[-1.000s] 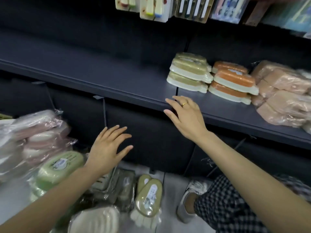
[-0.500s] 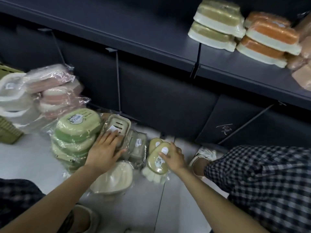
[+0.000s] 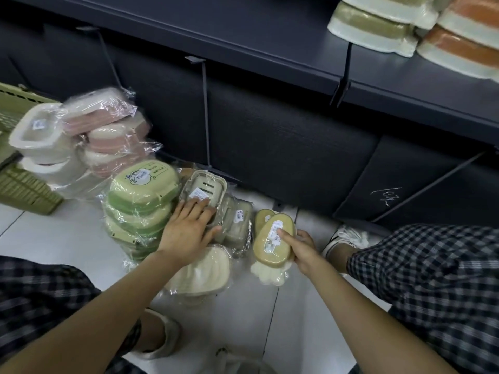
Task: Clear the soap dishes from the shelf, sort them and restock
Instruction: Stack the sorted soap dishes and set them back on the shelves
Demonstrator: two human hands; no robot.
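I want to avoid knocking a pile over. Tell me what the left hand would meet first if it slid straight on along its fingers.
The left hand points up and slightly right, fingers already on the wrapped beige slotted soap dish. Going on, it would push that dish; behind it stands the dark shelf base panel, though depth is unclear.

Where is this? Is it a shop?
Probably a shop aisle. A dark display shelf holds stacked soap dishes, and more wrapped soap dishes with price stickers sit on the tiled floor.

Green soap dishes (image 3: 143, 190) (checked trousers (image 3: 432, 273))
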